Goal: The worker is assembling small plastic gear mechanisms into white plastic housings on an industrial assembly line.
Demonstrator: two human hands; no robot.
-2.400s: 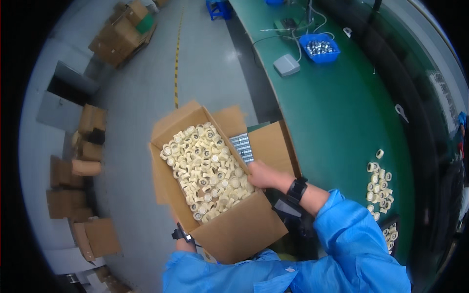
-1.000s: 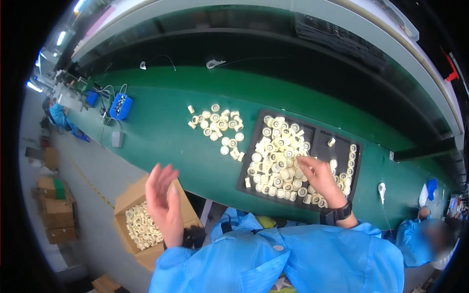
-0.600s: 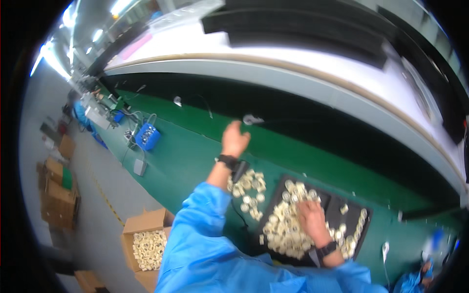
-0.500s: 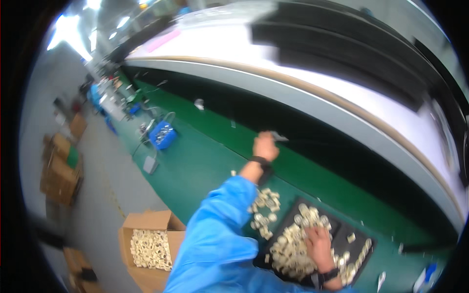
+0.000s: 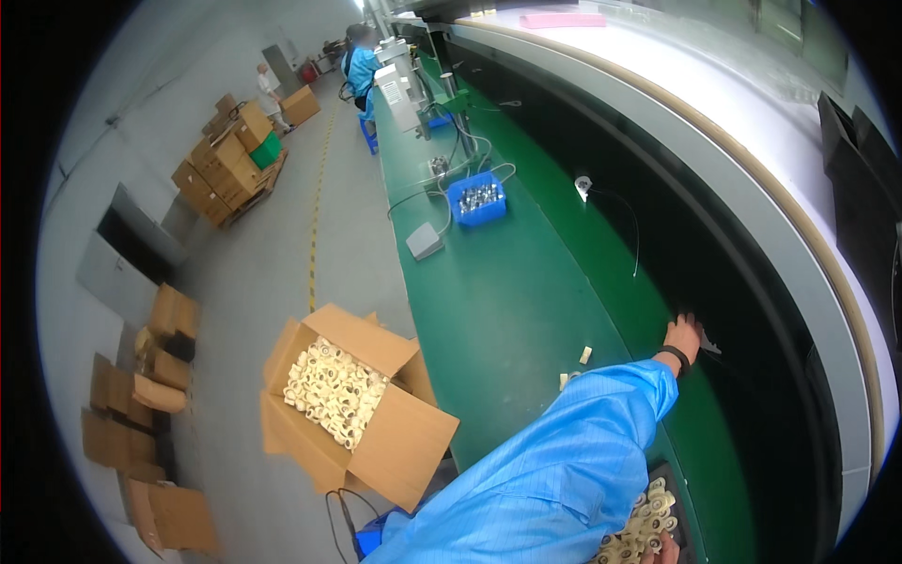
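Observation:
My left arm, in a blue sleeve with a black wristband, reaches across the green bench [image 5: 507, 310] toward its back. At the end of it my left hand [image 5: 684, 336] rests by the foot of the black panel, fingers somewhat apart, with no object visible in them. A small grey-white piece [image 5: 711, 346] shows just beside its fingers; whether they touch is unclear. My right hand [image 5: 665, 550] is mostly cut off by the lower edge, among cream ring-shaped parts [image 5: 648, 517] in a black tray [image 5: 684, 526]. Its grip is hidden. Two loose cream pieces [image 5: 586, 355] lie near my left sleeve.
An open carton [image 5: 404, 442] full of cream parts stands left of the bench. Farther along are a blue bin [image 5: 479, 211] of metal pieces, a grey pedal-like box [image 5: 425, 242] and cables. A white shelf [image 5: 714, 75] overhangs the right. Beyond, people and stacked cartons.
The view has swung left, bringing more aisle and the carton into sight. My left hand stays near the panel by the grey-white piece; the tray and my right hand have slid toward the lower edge.

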